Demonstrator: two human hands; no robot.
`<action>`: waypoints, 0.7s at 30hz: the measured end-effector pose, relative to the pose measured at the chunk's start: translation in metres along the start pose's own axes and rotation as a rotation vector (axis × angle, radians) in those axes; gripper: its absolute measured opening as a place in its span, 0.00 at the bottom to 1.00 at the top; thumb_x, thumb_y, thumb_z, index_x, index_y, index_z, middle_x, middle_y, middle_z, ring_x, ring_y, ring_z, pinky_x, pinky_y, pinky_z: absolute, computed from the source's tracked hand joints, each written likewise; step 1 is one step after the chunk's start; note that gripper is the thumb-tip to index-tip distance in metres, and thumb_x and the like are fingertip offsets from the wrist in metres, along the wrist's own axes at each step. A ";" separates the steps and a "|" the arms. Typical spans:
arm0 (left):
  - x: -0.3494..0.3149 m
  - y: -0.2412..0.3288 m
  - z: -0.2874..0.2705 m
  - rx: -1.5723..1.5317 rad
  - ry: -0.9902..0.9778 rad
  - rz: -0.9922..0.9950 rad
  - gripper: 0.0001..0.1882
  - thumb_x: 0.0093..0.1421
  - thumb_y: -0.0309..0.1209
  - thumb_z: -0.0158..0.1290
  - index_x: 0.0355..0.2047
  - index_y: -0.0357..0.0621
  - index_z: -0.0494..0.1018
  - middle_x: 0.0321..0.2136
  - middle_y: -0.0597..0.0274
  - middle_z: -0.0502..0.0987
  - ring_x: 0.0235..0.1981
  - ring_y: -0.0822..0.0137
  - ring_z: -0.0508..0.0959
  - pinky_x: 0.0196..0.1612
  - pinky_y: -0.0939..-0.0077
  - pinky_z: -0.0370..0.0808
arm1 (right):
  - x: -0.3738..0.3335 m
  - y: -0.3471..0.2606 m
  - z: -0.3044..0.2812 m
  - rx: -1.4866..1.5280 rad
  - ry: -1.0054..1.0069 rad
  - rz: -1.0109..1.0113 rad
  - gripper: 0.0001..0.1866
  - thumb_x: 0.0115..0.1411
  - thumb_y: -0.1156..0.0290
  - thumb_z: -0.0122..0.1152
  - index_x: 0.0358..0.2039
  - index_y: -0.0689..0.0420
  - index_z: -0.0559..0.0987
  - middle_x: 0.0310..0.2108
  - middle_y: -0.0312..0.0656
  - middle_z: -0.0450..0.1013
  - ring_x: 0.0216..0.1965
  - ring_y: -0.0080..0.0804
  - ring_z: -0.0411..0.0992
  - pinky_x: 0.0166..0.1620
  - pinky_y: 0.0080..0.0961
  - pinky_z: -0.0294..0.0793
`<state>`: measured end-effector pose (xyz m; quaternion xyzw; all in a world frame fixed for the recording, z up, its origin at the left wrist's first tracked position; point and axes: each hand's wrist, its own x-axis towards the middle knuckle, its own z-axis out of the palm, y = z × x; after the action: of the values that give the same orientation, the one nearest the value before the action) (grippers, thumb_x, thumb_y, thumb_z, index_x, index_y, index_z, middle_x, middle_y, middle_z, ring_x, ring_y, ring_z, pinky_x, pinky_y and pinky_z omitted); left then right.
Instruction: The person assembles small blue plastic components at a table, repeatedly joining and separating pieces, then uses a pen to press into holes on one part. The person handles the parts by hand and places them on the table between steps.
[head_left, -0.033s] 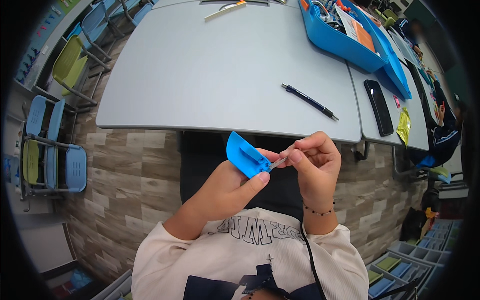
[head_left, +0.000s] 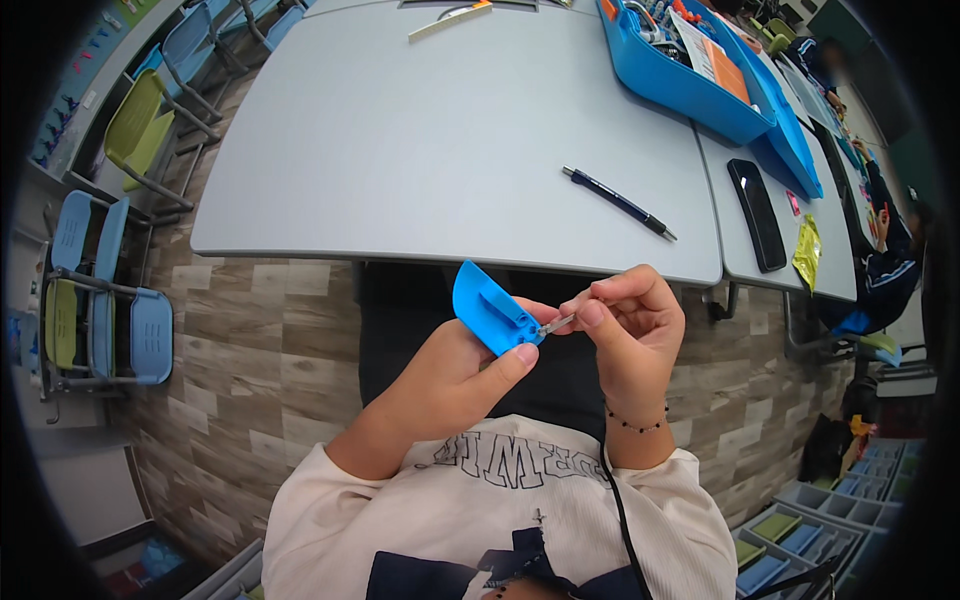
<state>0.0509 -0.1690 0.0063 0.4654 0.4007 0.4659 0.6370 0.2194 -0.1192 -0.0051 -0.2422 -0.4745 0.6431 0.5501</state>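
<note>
My left hand [head_left: 455,370] is closed around a blue plastic piece [head_left: 488,308], with the thumb along its lower edge. The piece is flat with one curved end, and a raised ridge and small round features show on its face. My right hand [head_left: 633,320] pinches a thin, greyish, metal-looking strip [head_left: 560,323] between thumb and fingers. The strip's tip meets the blue piece at its right end, close to my left thumb. Its other end is hidden in my right fingers. Both hands are held just off the table's near edge, over my lap.
On the grey table [head_left: 420,150] lies a dark pen [head_left: 620,203]. A blue case [head_left: 690,80] full of parts stands far right, near a black phone [head_left: 757,215] and a yellow wrapper [head_left: 807,252]. Chairs [head_left: 140,130] stand at left; another person [head_left: 885,255] sits at right.
</note>
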 end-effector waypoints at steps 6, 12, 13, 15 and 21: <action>0.004 0.005 -0.004 -0.011 -0.009 -0.032 0.17 0.58 0.30 0.48 0.46 0.34 0.69 0.16 0.70 0.68 0.14 0.84 0.62 0.18 0.88 0.57 | 0.004 0.002 -0.005 -0.061 -0.097 -0.196 0.09 0.54 0.88 0.57 0.35 0.65 0.72 0.31 0.49 0.76 0.34 0.32 0.77 0.39 0.26 0.80; 0.005 0.004 0.000 0.101 0.006 0.072 0.17 0.56 0.30 0.49 0.45 0.33 0.70 0.18 0.71 0.68 0.18 0.85 0.64 0.21 0.88 0.59 | 0.003 -0.002 -0.010 -0.049 -0.105 -0.149 0.09 0.53 0.88 0.57 0.34 0.65 0.72 0.30 0.50 0.75 0.34 0.33 0.77 0.38 0.24 0.80; 0.006 0.003 0.000 0.109 0.000 0.077 0.17 0.56 0.30 0.49 0.45 0.34 0.70 0.18 0.71 0.68 0.18 0.85 0.64 0.22 0.88 0.59 | 0.002 -0.003 -0.010 -0.054 -0.094 -0.124 0.09 0.53 0.88 0.57 0.34 0.65 0.72 0.30 0.49 0.75 0.34 0.33 0.77 0.37 0.24 0.80; 0.007 0.003 -0.001 0.132 -0.012 0.054 0.18 0.56 0.31 0.48 0.45 0.34 0.70 0.18 0.72 0.68 0.19 0.84 0.64 0.22 0.88 0.59 | 0.003 -0.004 -0.010 -0.062 -0.070 -0.074 0.08 0.54 0.87 0.58 0.34 0.66 0.71 0.30 0.49 0.75 0.34 0.32 0.77 0.36 0.22 0.80; 0.008 -0.001 -0.003 0.058 0.042 0.014 0.19 0.55 0.32 0.49 0.45 0.34 0.69 0.17 0.69 0.67 0.16 0.81 0.63 0.20 0.87 0.58 | 0.005 -0.008 -0.011 -0.076 -0.030 0.114 0.08 0.55 0.80 0.58 0.36 0.65 0.72 0.27 0.45 0.74 0.25 0.31 0.76 0.28 0.21 0.78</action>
<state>0.0505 -0.1605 0.0035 0.4764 0.4241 0.4682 0.6115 0.2312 -0.1116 -0.0014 -0.2802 -0.4922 0.6583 0.4958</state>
